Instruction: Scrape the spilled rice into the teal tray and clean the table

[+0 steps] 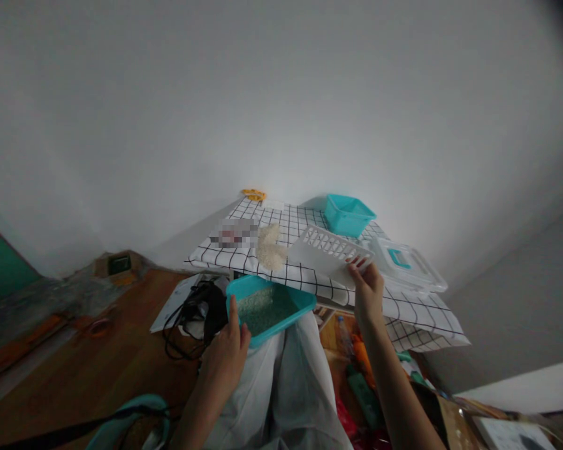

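My left hand (pixel 232 344) is closed on the near left rim of a turquoise plastic bin (pixel 304 303). The bin sits tilted over my lap, below the table's front edge, with a layer of pale grains (pixel 263 306) inside. In my right hand (pixel 368 290), fingers and thumb pinch the right end of a white plastic panel (pixel 319 253) with a row of slots along its top. The panel stands slanted on the tabletop. At its left end lies a heap of cream-coloured grains (pixel 269 250), close to the edge above the bin.
A second turquoise bin (pixel 347 215) stands at the back of the table with the checked cloth (pixel 291 219). To the right lies a clear lid (pixel 408 265) with a turquoise handle. An orange item (pixel 254 194) is far left. Black cables (pixel 201 312) and various goods clutter the floor.
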Demonstrator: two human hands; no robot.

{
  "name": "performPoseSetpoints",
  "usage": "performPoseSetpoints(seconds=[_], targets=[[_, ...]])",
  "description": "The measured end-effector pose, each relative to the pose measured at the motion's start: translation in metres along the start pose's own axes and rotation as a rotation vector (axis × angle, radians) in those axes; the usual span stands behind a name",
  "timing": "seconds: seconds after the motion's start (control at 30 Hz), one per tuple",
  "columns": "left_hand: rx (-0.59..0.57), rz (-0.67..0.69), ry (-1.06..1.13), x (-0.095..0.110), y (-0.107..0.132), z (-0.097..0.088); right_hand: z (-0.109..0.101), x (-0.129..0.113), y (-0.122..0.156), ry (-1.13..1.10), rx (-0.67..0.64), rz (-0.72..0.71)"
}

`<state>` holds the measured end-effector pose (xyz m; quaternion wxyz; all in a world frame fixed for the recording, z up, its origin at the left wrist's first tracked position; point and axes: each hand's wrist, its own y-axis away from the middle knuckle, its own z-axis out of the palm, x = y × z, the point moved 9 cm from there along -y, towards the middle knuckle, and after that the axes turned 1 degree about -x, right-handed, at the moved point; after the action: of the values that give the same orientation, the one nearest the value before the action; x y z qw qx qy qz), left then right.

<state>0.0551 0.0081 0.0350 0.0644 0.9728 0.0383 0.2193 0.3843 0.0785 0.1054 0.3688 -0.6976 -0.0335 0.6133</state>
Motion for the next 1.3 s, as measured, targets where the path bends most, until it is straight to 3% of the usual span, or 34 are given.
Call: performPoseSetpoints(seconds=[0.23, 0.4, 1.13, 1.3], targets=[[-0.013, -0.004, -0.022, 0.001, 0.001, -0.001, 0.015, 0.012, -0.034, 0.062, 0.052, -0.039], [-0.009, 0.011, -0.010, 0.000, 0.001, 0.001, 0.024, 0.016, -0.023, 0.084, 0.007, -0.035], [0.023, 0.025, 0.005, -0.002, -0.002, 0.004, 0.014, -0.006, 0.018, 0.003, -0.120, 0.033], [0.005, 0.016, -0.013, -0.004, -0.003, 0.006, 0.012, -0.010, 0.015, -0.051, -0.050, 0.021]])
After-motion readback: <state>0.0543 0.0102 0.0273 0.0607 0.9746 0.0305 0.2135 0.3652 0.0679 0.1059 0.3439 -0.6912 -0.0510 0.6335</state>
